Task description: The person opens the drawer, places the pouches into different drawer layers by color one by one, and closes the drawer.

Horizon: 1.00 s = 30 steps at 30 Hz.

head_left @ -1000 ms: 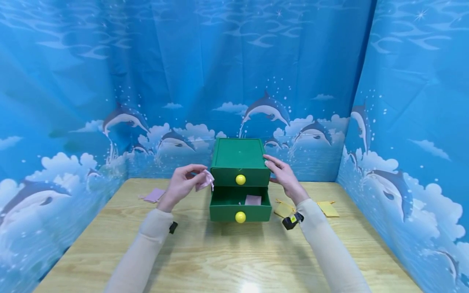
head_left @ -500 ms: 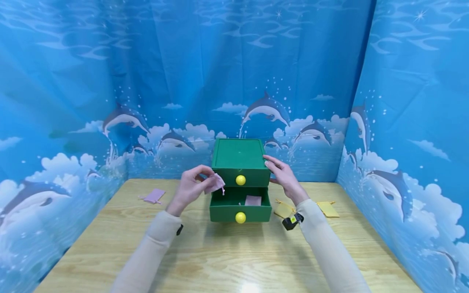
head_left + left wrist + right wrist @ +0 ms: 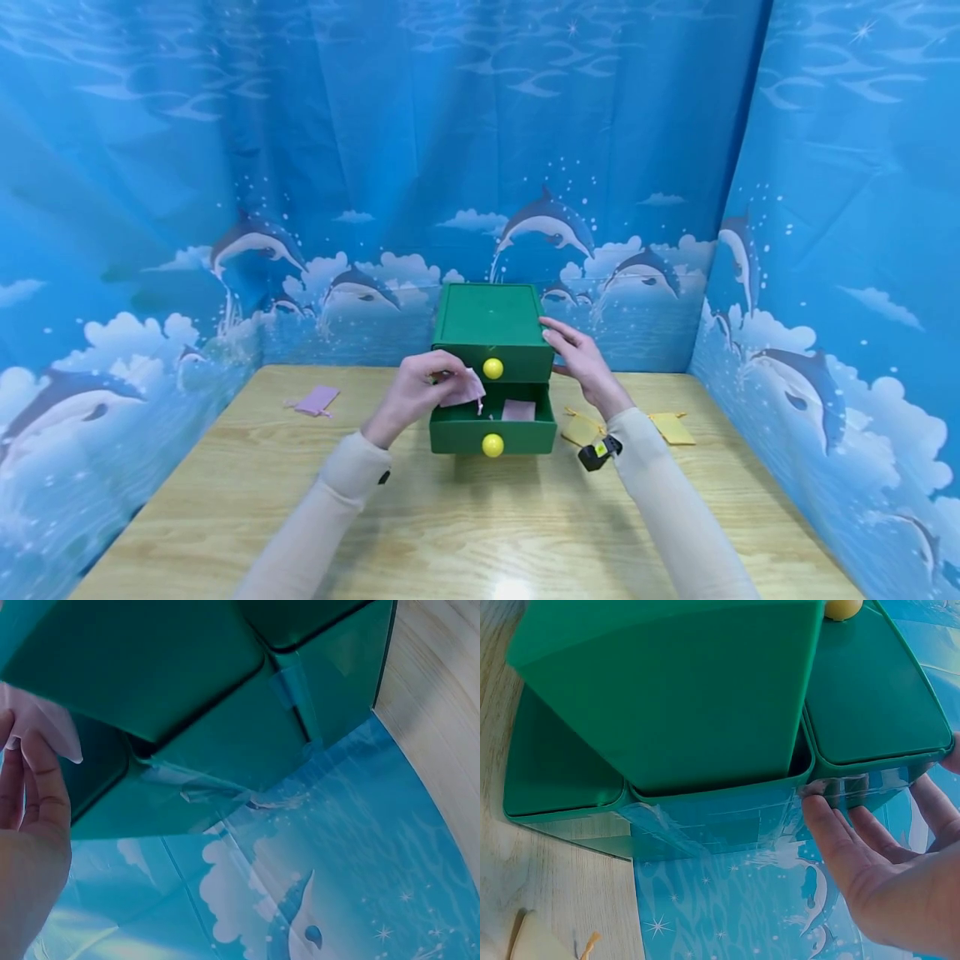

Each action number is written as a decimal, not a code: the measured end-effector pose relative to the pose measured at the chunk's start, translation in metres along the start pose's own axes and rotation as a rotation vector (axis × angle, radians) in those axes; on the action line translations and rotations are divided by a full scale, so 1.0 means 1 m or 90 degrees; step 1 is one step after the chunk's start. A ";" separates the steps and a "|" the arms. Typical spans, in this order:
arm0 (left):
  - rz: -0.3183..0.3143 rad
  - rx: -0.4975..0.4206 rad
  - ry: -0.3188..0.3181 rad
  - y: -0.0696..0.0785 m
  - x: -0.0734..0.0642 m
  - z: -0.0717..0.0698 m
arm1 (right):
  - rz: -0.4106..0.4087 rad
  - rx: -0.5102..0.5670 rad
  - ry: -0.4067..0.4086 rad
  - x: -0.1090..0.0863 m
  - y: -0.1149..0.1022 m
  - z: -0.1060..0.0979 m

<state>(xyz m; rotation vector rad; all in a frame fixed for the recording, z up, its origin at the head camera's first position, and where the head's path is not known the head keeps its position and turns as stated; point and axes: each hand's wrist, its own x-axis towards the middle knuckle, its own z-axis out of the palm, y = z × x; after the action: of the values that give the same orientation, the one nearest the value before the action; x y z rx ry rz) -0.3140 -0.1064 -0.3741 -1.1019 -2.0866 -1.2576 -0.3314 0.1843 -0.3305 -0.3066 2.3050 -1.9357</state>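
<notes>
Left grip [image 3: 415, 389] pinches a pink pouch [image 3: 467, 390], a pulled-out drawer [image 3: 453, 438] below it. Right grip [image 3: 583, 364], fingers spread, touches the cabinet [image 3: 491, 313].

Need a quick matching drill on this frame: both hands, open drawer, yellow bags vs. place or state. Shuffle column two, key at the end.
Column one
1. left hand
2. open drawer
3. yellow bags
4. right hand

Column two
A. touches the side of the cabinet
B. has a flat bag lying inside
C. pinches a pink bag
D. on the table, right of the cabinet

Pairs: 1-C, 2-B, 3-D, 4-A
</notes>
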 end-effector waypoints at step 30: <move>-0.053 0.153 -0.255 0.002 0.015 0.031 | 0.006 -0.001 0.005 -0.002 -0.002 0.002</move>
<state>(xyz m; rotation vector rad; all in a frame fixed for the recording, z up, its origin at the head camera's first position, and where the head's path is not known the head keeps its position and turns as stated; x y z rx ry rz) -0.3199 -0.0727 -0.3772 -1.2429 -2.5223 -0.8384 -0.3291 0.1826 -0.3291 -0.2895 2.3079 -1.9351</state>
